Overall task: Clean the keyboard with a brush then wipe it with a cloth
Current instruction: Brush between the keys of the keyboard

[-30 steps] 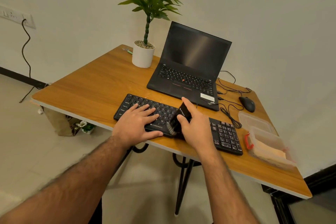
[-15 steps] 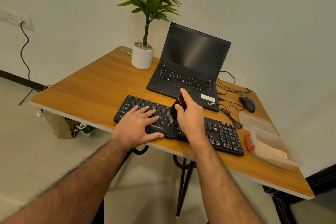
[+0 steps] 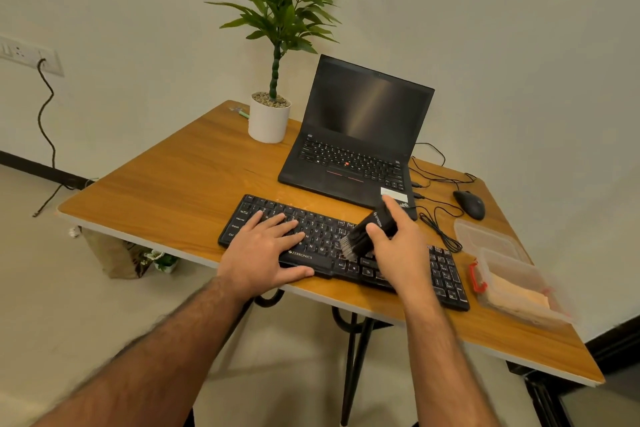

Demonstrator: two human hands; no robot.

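The left hand (image 3: 263,253) lay flat, fingers straight, pinning the keyboard (image 3: 332,243) at the table's (image 3: 166,191) near edge. The right hand (image 3: 398,246) gripped the brush (image 3: 363,236), which had swept back rightward along the middle keys; brushing looked unfinished, cloth untouched.

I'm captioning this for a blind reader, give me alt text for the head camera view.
A person's right hand holds a black brush, bristles down on a black keyboard, while the left hand rests flat on its keys. Behind on the wooden table are an open laptop, a potted plant, a mouse and a clear box.
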